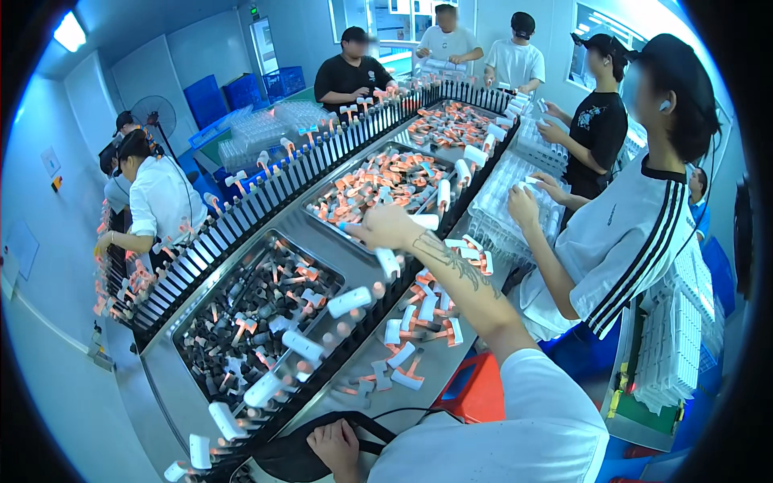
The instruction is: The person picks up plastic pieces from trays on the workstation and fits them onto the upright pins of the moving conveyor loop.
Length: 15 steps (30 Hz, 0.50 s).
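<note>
Nearest, the left hand (334,444) lay on a black bag (278,452), its fingers bent; I could not tell if they gripped anything. Farther, the right hand (386,228) reached over the middle tray (307,209), and its hold also could not be told. Beyond it, the orange pieces (407,179) lay heaped in this tray: probably light, stiff and slightly slippery, best taken by the narrow stem. They looked small, with orange, dark and pale parts mixed.

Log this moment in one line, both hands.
left hand: over black fabric | right hand: over middle metal tray, orange-and-grey parts inside | right grip: unclear
</note>
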Available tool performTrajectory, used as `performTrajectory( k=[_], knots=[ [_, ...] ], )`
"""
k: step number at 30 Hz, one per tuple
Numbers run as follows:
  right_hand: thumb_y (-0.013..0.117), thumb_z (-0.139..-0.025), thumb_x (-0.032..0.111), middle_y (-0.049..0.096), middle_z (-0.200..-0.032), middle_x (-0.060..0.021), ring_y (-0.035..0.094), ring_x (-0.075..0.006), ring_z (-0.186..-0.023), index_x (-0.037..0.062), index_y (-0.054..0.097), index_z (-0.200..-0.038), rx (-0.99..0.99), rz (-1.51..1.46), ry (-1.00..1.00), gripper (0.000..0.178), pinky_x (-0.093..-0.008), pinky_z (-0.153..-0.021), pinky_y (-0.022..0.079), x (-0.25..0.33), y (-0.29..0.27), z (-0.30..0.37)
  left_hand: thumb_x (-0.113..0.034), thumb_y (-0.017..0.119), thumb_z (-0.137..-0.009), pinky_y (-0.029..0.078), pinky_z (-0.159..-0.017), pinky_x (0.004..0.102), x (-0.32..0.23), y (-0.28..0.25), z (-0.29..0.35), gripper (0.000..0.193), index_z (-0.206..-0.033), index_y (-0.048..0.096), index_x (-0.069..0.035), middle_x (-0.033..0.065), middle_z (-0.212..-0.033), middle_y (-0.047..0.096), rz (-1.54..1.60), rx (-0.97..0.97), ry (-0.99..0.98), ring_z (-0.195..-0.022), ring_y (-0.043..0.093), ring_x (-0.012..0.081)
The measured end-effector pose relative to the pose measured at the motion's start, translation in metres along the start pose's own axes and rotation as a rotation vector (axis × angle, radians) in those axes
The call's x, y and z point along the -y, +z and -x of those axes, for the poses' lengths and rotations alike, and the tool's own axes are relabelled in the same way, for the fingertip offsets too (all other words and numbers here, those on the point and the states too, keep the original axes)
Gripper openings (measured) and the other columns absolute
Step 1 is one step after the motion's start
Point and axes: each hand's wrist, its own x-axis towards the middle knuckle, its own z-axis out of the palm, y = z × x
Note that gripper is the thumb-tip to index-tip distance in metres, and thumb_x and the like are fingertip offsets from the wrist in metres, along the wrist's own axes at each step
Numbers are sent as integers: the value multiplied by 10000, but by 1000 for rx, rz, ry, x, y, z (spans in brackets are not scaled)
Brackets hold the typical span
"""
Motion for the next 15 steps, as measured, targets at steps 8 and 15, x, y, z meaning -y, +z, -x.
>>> performTrajectory(
  k=[8, 15],
  knots=[
    [382, -1001, 629, 701, -707, -149, 708, -339, -783, 119, 764, -686, -144, -24, 142, 711, -452, -778, 543, -46, 19, -7, -172, 655, -875, 395, -809, 427, 14, 9, -6, 106, -844, 698, -80, 32, -807, 685, 29, -23, 29, -797, 590, 257],
    [387, -1010, 568, 728, -817, -191, 712, -393, -836, 55, 751, -753, -149, -67, 183, 680, -499, -815, 555, -64, 14, -10, -200, 652, -888, 415, -782, 466, 12, -2, -14, 156, -810, 691, -70, 93, -785, 673, 29, -19, 31, -806, 601, 308]
  ],
)
